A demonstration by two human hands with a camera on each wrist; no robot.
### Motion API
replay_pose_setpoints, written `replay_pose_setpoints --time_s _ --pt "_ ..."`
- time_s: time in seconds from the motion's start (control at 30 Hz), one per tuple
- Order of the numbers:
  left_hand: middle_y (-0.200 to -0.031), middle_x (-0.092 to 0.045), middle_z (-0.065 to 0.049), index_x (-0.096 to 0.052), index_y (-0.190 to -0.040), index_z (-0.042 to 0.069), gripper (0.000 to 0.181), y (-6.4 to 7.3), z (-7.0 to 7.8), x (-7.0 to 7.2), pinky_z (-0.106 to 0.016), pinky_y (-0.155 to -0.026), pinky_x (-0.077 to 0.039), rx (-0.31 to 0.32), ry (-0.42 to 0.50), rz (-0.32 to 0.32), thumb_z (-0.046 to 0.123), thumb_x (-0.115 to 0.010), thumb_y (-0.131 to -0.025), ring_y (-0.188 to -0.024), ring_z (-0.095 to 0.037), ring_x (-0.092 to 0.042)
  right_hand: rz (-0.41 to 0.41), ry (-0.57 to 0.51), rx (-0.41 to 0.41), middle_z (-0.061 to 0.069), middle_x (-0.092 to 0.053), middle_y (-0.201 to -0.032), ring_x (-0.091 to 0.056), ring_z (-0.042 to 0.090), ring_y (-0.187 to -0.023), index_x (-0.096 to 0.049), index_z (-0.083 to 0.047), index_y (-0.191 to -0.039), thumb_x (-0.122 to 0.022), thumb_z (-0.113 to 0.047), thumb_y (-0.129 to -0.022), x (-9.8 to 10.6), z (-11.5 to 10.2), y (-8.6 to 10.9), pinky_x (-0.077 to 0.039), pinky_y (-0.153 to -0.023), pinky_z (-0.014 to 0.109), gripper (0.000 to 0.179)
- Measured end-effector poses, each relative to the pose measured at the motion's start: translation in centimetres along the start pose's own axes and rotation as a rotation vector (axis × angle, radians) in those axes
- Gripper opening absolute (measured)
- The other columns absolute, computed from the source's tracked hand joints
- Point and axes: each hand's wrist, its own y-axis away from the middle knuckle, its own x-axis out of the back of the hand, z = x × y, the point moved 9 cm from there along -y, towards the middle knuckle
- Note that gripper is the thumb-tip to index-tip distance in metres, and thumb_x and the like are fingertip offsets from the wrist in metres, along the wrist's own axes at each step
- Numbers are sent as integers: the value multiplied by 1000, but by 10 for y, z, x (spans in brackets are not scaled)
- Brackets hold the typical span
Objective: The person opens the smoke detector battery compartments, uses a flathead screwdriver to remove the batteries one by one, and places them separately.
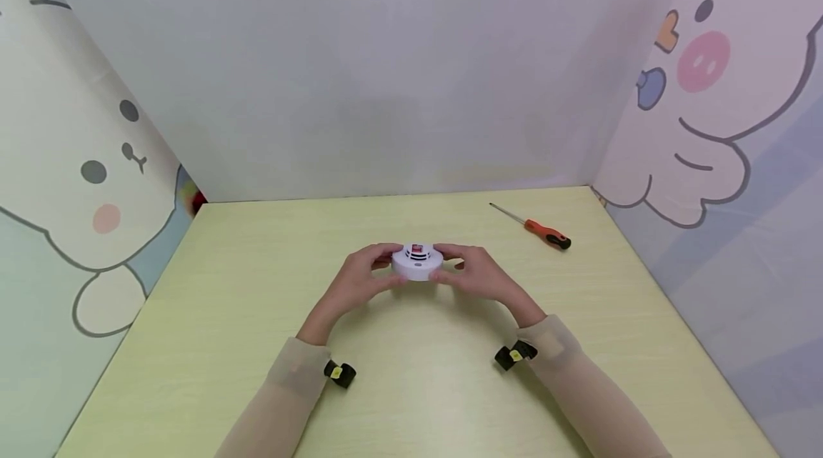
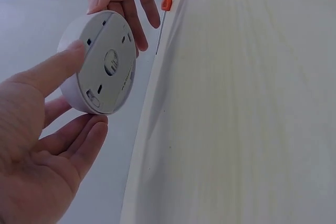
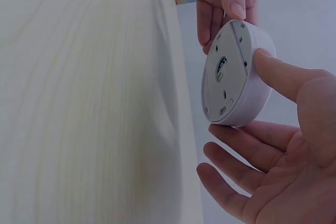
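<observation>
A round white smoke detector (image 1: 418, 269) is held between both hands over the middle of the table. Its vented dome with a red label faces up in the head view. The flat back (image 2: 113, 80), with small slots and a round central hole, shows in the left wrist view. My left hand (image 1: 358, 278) grips one side, thumb at the near edge and fingers at the far edge. On the opposite side my right hand (image 1: 479, 274) pinches it the same way; in the right wrist view the right thumb (image 3: 286, 74) presses the rim and the lower fingers spread loosely.
A screwdriver (image 1: 536, 229) with an orange and black handle lies at the back right of the pale wooden table (image 1: 257, 258). Cloth walls with cartoon animals stand at the left, back and right. Small black cameras (image 1: 341, 374) are strapped to both sleeves.
</observation>
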Motion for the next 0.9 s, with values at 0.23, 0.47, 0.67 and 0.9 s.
replay_pose_setpoints --time_s 0.23,0.47,0.67,0.9 --pt "-139 -67 -6 -63 -145 12 59 -1 -3 1 -38 -106 -56 11 -18 13 23 -87 -92 -123 -22 -67 20 -10 -1 10 -67 -142 -64 27 -128 -60 -9 -150 -78 -39 -98 2 0 -1 -59 -99 46 63" --pt "-136 -69 -6 -66 -142 12 57 -1 -1 4 -38 -104 -57 -16 -35 47 17 -88 -90 -120 -22 -69 28 -32 -14 10 -67 -142 -64 27 -127 -61 -9 -150 -77 -39 -100 2 1 -2 -60 -98 44 60" --pt "-135 -68 -6 -68 -139 14 50 -2 -3 6 -34 -98 -60 11 -15 77 15 -85 -92 -113 -22 -71 42 -50 -16 10 -68 -139 -65 26 -125 -61 -10 -149 -73 -40 -102 4 -1 -1 -60 -98 43 57" --pt "-128 -70 -5 -69 -137 14 46 -1 -4 9 -30 -90 -62 36 6 106 21 -84 -94 -107 -21 -74 63 -62 32 8 -72 -132 -70 23 -118 -62 -11 -148 -77 -33 -100 7 -5 0 -60 -98 42 55"
